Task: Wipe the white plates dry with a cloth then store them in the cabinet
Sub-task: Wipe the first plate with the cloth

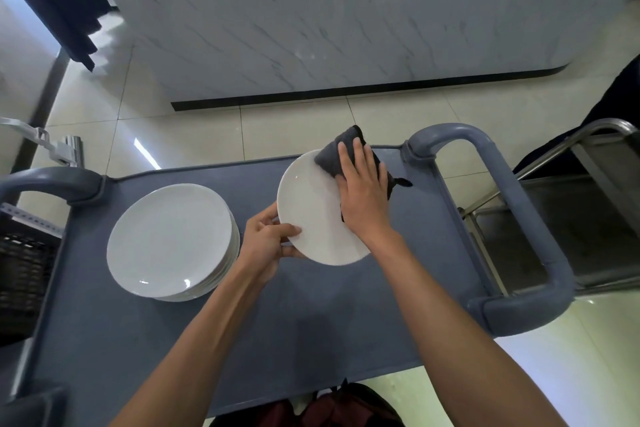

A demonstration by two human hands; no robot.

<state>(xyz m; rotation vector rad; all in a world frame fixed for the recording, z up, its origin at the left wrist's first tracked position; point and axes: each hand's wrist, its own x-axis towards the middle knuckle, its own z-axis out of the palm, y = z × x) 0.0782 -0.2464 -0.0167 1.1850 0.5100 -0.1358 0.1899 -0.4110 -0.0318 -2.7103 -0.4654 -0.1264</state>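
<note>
I hold one white plate (311, 208) tilted above the grey cart top (311, 315). My left hand (266, 239) pinches its lower left rim, thumb on the face. My right hand (363, 191) lies flat on a dark grey cloth (332, 156), pressing it against the plate's upper right part. The cloth sticks out past the fingers and beyond the plate's far edge. A stack of several white plates (169, 239) rests on the cart's left side, apart from both hands.
The cart has rounded grey handles at the right (519, 204) and the far left (48, 180). A steel trolley (581, 204) stands to the right. A marble-patterned counter front (311, 17) rises beyond the tiled floor. A dark basket (20, 274) sits at the left.
</note>
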